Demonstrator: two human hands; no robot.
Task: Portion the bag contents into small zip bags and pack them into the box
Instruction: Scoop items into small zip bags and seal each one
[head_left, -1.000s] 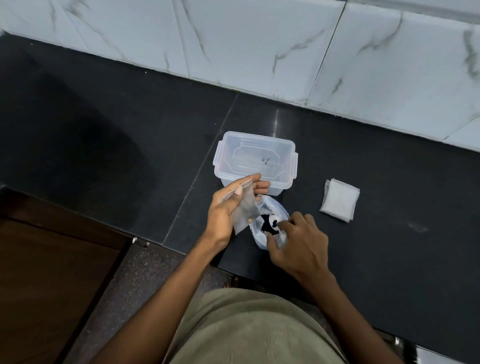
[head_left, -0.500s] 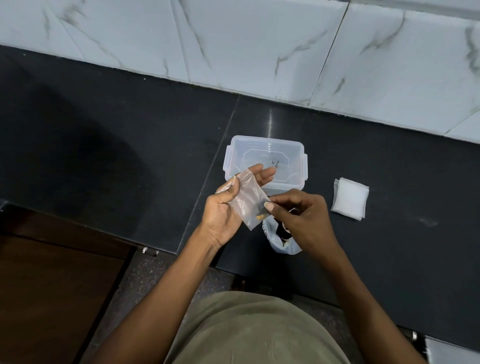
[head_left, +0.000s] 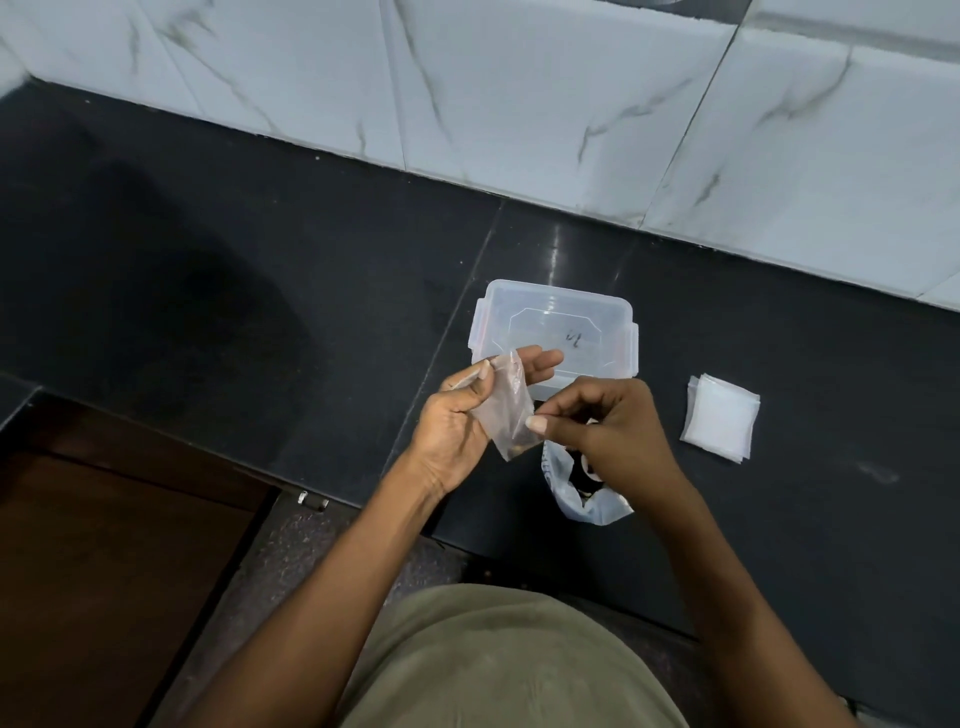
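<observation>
The left hand pinches a small zip bag by its top; the right hand pinches its lower edge. Beneath them a plastic bag lies on the black bench, near a clear box and stacked zip bags.

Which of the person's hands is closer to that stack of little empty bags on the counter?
The right hand. It is just to the left of the stack of empty bags, apart from it. The left hand, holding a small zip bag, is farther left.

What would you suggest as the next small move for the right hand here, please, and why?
Probably release its pinch into the small clear zip bag: the right hand has its fingertips at that bag, which the left hand holds over the dark counter, with only a little inside.
</observation>
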